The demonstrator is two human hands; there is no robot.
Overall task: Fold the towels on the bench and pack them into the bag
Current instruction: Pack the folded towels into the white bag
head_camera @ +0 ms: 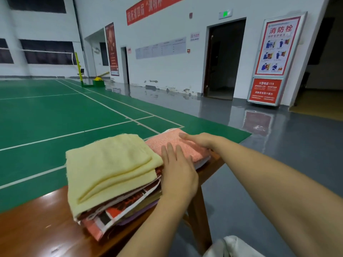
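A folded pale yellow towel (111,164) lies on top of a stack of patterned red, white and purple cloths (118,210) on the brown wooden bench (37,229). Beside it, toward the bench's far end, lies a folded pink towel (178,145). My left hand (178,173) rests flat with straight fingers on the pink towel's near edge, next to the yellow towel. My right hand (200,140) lies flat on the pink towel's far right side, fingers stretched out. No bag can be made out with certainty.
The bench ends just past the pink towel, with a grey floor (278,154) to the right and a green court (55,117) to the left and ahead. A piece of white fabric (232,245) shows at the bottom edge. A doorway and a red sign stand by the far wall.
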